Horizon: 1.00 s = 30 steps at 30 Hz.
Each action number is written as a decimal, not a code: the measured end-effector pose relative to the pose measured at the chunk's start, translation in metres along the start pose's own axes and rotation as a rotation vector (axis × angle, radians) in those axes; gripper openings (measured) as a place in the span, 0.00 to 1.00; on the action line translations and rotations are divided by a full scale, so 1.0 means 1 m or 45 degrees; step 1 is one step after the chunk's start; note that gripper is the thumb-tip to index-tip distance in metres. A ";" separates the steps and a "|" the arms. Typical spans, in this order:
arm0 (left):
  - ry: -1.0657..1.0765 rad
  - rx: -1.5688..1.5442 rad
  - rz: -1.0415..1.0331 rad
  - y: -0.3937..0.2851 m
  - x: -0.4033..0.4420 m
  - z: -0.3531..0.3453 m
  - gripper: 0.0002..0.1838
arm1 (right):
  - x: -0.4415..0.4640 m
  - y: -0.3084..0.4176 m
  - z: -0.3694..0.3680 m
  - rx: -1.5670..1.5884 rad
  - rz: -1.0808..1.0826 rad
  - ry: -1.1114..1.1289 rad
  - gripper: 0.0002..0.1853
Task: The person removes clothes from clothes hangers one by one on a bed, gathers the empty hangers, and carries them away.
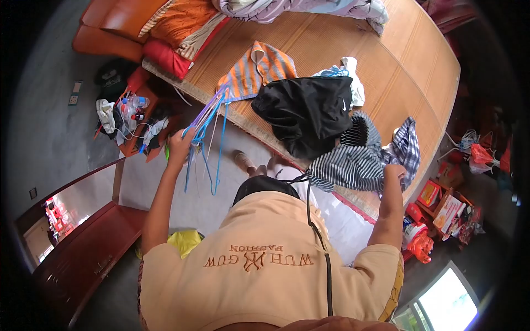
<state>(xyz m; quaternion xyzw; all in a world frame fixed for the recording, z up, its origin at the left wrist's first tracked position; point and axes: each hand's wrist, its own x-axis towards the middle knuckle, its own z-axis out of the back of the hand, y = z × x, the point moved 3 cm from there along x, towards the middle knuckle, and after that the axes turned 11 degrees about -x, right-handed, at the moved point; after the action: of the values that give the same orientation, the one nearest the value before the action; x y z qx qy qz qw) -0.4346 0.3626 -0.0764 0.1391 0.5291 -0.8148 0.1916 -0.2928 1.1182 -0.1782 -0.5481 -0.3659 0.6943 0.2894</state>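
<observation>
Hangers, thin and coloured blue, purple and pale white [208, 117], filled the left hand [180, 144]

The left arm stretched forward and outward, nearly straight, and its fingers were closed around the bunched hangers beside the near edge of the bed covered with a tan woven mat [408, 63]. The bunch slanted up to the mat's edge, where its far end met a corner of an orange-and-grey striped cloth [234, 83]; some hangers dangled over the floor. Several were there, but they overlapped too much for an exact count.

The right arm reached forward with the elbow out to the side. The right hand [394, 172] was knuckles-up with the fingers curled, at the meeting of one black-and-white striped garment [345, 166] and one dark-and-white checked garment [407, 144]. Whether it gripped either, one could not tell, as the fingertips were hidden.

One black garment with a small white mark [306, 113] lay on the mat between the two hands, touching the striped garment. Beyond it, partly covered, was white cloth [354, 85], its number of pieces unclear. One yellow plastic bag [186, 241] sat on the floor below the left forearm.
</observation>
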 end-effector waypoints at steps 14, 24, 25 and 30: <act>-0.195 -0.515 0.210 0.006 -0.035 -0.050 0.11 | -0.031 0.242 0.148 2.115 0.320 -0.113 0.43; -0.229 -0.553 0.192 0.023 -0.029 -0.077 0.12 | -0.013 0.121 0.079 1.227 0.481 -0.913 0.16; -0.254 -0.517 0.204 0.016 -0.032 -0.080 0.14 | -0.013 0.111 0.059 1.205 0.441 -0.879 0.15; -0.244 -0.566 0.205 0.029 -0.031 -0.074 0.13 | 0.046 0.067 -0.087 0.804 0.286 -0.334 0.14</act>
<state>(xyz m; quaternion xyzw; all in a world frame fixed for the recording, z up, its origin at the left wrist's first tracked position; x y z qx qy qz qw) -0.3917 0.4246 -0.1165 0.0574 0.6617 -0.6702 0.3312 -0.2192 1.1336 -0.2704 -0.3748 -0.1049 0.8650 0.3168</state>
